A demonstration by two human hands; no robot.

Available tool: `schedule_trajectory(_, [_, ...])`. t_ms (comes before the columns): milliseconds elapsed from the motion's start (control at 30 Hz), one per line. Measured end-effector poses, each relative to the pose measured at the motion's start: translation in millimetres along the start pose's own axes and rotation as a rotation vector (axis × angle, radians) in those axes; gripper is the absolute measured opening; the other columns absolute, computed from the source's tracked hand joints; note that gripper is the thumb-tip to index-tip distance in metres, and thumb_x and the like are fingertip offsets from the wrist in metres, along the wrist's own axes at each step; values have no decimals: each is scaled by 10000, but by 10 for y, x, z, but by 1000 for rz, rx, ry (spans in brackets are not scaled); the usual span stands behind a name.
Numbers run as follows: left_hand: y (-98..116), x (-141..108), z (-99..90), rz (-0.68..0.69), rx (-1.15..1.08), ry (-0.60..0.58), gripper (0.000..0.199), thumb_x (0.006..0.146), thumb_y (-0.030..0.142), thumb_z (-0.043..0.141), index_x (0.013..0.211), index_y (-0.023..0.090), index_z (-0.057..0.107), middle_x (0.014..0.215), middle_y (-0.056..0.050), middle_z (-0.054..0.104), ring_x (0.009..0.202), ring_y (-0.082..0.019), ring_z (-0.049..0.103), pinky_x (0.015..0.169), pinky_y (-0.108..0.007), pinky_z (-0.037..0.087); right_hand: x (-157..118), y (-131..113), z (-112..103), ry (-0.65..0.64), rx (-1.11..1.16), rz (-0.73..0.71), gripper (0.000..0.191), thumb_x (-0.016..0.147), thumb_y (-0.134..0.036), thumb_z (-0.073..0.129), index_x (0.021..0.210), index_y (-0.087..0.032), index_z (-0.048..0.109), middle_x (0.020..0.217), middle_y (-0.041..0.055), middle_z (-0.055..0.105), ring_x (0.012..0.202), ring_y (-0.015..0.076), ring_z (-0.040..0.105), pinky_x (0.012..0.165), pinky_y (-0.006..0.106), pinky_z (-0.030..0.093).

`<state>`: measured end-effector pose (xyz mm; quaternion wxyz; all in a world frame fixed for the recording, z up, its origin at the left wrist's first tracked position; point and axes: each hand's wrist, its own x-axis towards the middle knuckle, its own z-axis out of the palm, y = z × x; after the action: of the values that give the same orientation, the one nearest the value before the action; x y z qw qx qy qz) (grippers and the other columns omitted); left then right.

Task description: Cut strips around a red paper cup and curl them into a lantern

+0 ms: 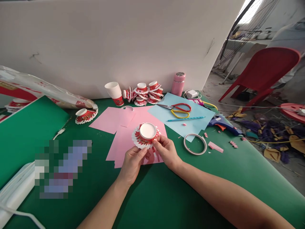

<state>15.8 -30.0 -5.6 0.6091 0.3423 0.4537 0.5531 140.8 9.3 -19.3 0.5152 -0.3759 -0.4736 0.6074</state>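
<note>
A paper cup (148, 131) with its side cut into strips and folded outward in a red and white fringe is held above pink paper sheets (116, 152). My left hand (133, 162) pinches the fringe at its near edge, fingers closed. On the right side, my right hand (166, 150) grips folded strips between thumb and fingers. The cup's white round base faces up. A similar fringed cup (86, 115) lies farther left, and several more (141, 92) are piled at the wall beside a stack of whole cups (114, 93).
Scissors (177, 108) and a blue pencil (186, 119) lie on light blue paper (164, 111). To the right are a tape roll (195, 153), a blue glue gun (224, 124) and pink scraps (215, 147). A pink bottle (178, 84) stands behind; a green board (30, 127) lies left.
</note>
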Motion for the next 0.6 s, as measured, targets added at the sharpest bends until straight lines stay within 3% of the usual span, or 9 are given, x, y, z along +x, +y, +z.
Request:
schedule_trajectory(233, [-41, 29, -27, 9, 8, 104, 205, 634, 330, 740, 607, 134, 682, 580, -27, 614, 592, -126, 528, 598, -270, 421, 4, 1, -3, 5, -5, 29, 359, 661, -485, 641, 582, -187, 457, 488, -59, 419, 466, 72, 337, 449, 212, 287])
schedule_trajectory(600, [-94, 40, -40, 15, 0, 127, 219, 617, 338, 757, 575, 144, 666, 553, -2, 598, 572, -106, 501, 586, -252, 404, 5, 5, 3, -5, -30, 18, 382, 658, -509, 642, 576, -189, 450, 480, -62, 420, 453, 68, 344, 440, 209, 288])
